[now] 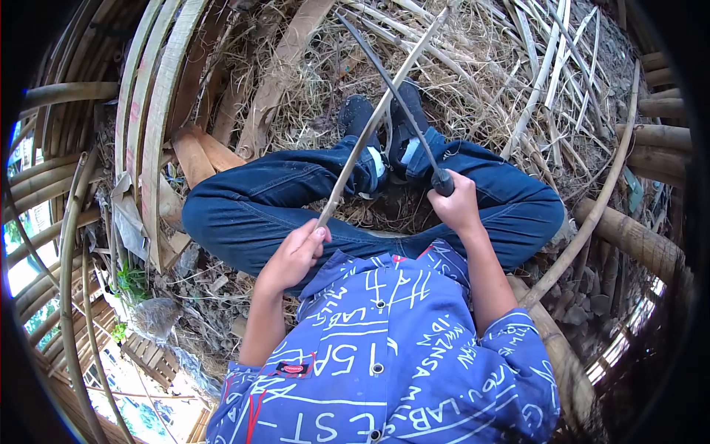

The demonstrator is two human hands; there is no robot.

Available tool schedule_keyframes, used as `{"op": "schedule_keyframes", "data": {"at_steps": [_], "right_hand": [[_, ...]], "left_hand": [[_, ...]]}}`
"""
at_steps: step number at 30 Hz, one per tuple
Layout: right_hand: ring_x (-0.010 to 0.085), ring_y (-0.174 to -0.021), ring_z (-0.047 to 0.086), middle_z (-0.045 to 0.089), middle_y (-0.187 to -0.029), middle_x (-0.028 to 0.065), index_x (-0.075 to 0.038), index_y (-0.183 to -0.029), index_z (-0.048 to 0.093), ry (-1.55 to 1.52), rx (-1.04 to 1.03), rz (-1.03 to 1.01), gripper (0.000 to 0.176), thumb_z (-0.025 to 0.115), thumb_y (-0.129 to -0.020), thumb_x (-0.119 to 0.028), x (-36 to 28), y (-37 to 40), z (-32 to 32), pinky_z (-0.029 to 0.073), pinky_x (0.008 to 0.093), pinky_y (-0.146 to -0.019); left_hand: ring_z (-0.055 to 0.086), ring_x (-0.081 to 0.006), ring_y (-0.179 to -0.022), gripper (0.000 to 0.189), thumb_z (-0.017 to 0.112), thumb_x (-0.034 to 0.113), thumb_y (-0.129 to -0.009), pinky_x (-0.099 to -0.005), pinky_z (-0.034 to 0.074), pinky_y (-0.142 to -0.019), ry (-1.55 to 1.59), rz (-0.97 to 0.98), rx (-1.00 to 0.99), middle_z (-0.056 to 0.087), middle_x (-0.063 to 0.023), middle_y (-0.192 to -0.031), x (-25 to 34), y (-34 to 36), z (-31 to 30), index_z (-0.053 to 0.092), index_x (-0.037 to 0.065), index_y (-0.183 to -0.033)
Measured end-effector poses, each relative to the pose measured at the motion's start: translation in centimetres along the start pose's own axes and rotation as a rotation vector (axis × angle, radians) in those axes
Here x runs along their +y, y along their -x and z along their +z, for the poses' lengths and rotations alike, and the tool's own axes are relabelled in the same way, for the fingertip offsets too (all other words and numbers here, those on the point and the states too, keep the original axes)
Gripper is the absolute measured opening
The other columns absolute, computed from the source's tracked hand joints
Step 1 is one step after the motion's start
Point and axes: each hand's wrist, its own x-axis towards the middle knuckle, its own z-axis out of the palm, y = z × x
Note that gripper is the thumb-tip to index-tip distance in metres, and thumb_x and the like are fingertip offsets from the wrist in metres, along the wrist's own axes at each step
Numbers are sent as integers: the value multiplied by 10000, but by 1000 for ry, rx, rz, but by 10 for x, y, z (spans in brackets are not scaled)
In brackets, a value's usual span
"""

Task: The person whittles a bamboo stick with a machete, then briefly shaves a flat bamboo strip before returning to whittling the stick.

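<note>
My left hand (296,253) is closed round the near end of a long, pale bamboo strip (353,159), which slants away up and to the right. My right hand (458,201) grips the dark handle of a long-bladed knife (423,140). Its narrow dark blade points up and to the left, crossing the strip in this view above my shoes (409,109). Both hands are over my crossed legs in blue jeans (251,194).
Dry shavings (318,92) cover the ground ahead. Long wooden slats (159,111) lean at the left, beside brown boards (277,70). Split strips (551,63) lie at the upper right. A thick bamboo pole (643,244) and slatted bamboo walls (55,189) surround me.
</note>
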Motion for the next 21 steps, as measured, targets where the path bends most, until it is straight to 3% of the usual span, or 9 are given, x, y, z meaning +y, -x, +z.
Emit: {"op": "schedule_keyframes", "data": {"at_steps": [1, 6, 7, 12, 14, 21], "right_hand": [[384, -540, 551, 565, -599, 201, 12, -713, 577, -38, -38, 0, 149, 643, -693, -120, -5, 2, 1, 458, 383, -545], [394, -639, 643, 616, -644, 211, -24, -748, 643, 32, -72, -60, 196, 727, -704, -196, -29, 12, 9, 507, 421, -589], [394, -685, 659, 639, -673, 206, -53, -765, 661, 57, -125, -65, 209, 747, -699, -232, -32, 13, 11, 522, 459, -611], [387, -694, 664, 663, -697, 192, -70, -799, 668, 245, -255, -149, 217, 723, -692, -250, -47, 19, 21, 542, 480, -657], [381, -711, 671, 665, -707, 195, -60, -803, 670, 306, -330, -225, 230, 718, -678, -247, -50, 21, 24, 539, 478, -667], [370, -689, 674, 662, -696, 191, -60, -761, 631, 518, -270, -255, 213, 709, -671, -236, -41, 2, 23, 526, 476, -639]], "left_hand": [[258, -19, -523, 288, 351, 265, -1061, -185, 274, -431, 96, -84, -85, 327, 79, -671, 2, 1, 2, 510, 27, -1038], [283, -14, -514, 366, 329, 337, -1063, -175, 267, -406, 156, -160, -98, 347, 55, -681, 5, -1, 8, 498, 13, -1060], [289, -14, -511, 343, 365, 335, -1054, -178, 263, -403, 214, -166, -114, 345, 57, -681, 7, 0, 12, 500, 19, -1055], [310, -6, -479, 241, 541, 283, -990, -177, 247, -398, 231, -115, -186, 385, 64, -680, -5, -3, 13, 492, 51, -1028], [375, -7, -539, 260, 707, 199, -886, -195, 279, -421, 132, -102, -164, 425, 77, -669, -5, -4, 14, 500, 61, -959], [380, 3, -590, 287, 764, 116, -824, -184, 322, -516, -113, 84, -28, 430, 87, -654, -19, -13, 23, 485, 71, -877]]}}
